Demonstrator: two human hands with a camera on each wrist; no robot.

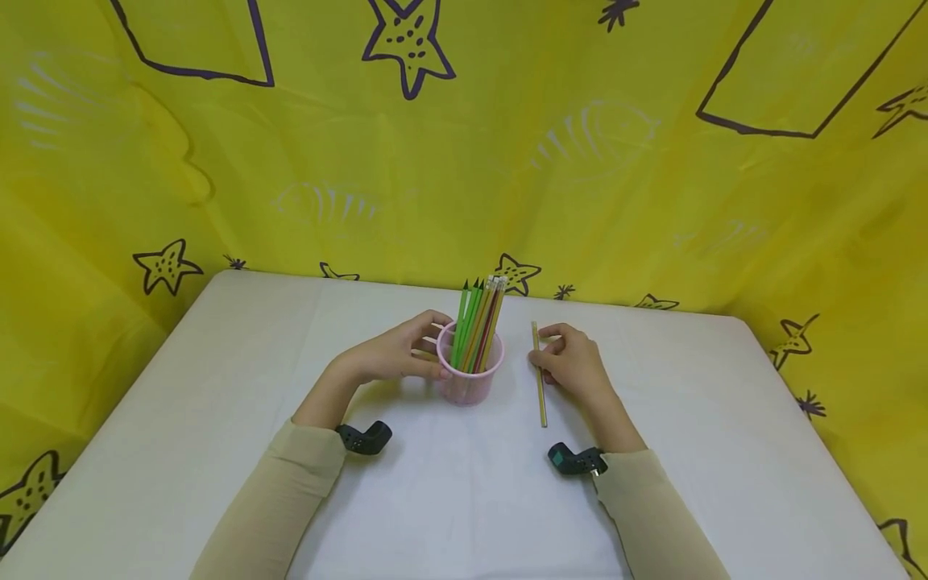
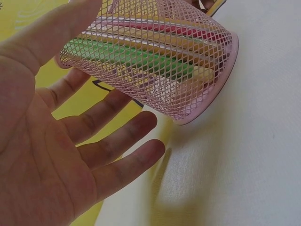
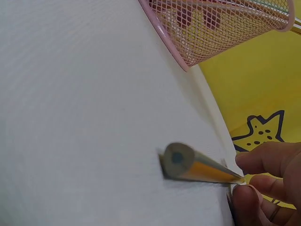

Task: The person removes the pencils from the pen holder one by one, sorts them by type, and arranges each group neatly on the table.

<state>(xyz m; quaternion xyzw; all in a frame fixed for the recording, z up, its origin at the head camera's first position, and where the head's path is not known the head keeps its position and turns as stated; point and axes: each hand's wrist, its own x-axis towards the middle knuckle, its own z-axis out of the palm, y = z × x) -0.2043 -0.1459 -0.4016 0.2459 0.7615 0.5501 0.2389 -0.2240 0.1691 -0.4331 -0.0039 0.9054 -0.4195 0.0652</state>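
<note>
A pink mesh pencil cup (image 1: 467, 389) stands upright on the table, holding several green, yellow and red pencils (image 1: 478, 326). My left hand (image 1: 395, 350) is beside its left side, thumb against the mesh near the rim. In the left wrist view the fingers (image 2: 124, 146) are spread and fairly straight, apart from the cup wall. To the right of the cup, a single yellow pencil (image 1: 541, 399) lies along the white tabletop. Thumb and fingers of my right hand (image 1: 573, 362) pinch it toward its far end. The right wrist view shows its blunt near end.
A white-covered table (image 1: 464, 499) spreads around the cup. Behind it hangs a yellow curtain (image 1: 464, 161) with star and fish drawings, meeting the table's back edge. Black wrist cameras (image 1: 576, 459) sit on both wrists.
</note>
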